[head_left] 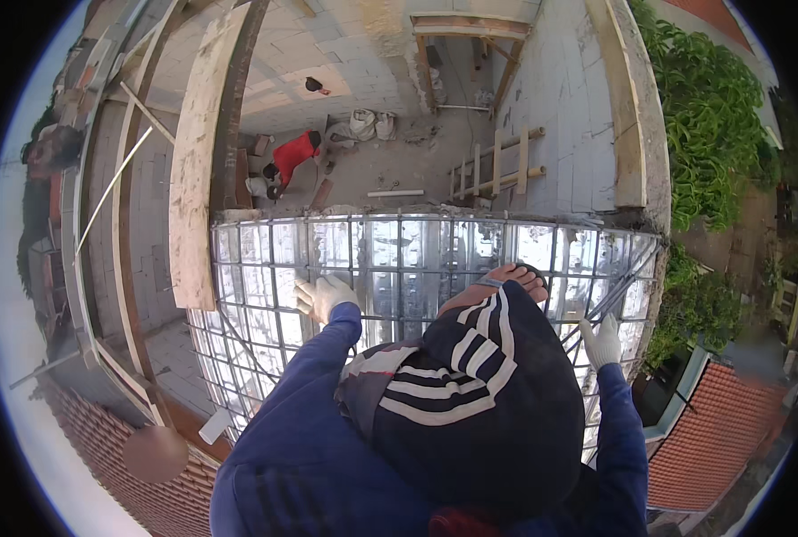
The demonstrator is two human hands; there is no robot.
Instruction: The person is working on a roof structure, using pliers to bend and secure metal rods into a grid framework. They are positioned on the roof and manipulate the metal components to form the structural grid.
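A grid of steel rebar (377, 268) lies over shiny corrugated metal decking (484, 246), with me crouched on it. My left hand (327, 295), in a pale work glove, is at the grid's left middle; its fingers are stretched out and slightly apart, with nothing visible in them. At the right edge my right hand (603, 343), gloved too, is closed around a steel rebar rod (618, 294) where several thin rods run together. The exact hold is small and partly hidden. My bare foot (517, 280) rests on the grid between both hands.
Beyond the deck's far edge is a drop to a lower floor, where a person in a red top (293, 157) bends over. A wooden ladder (497, 166) and white sacks (372, 124) are down there. Timber beams (204, 161) flank the left; trees (703, 116) and tiled roofs (721, 438) lie right.
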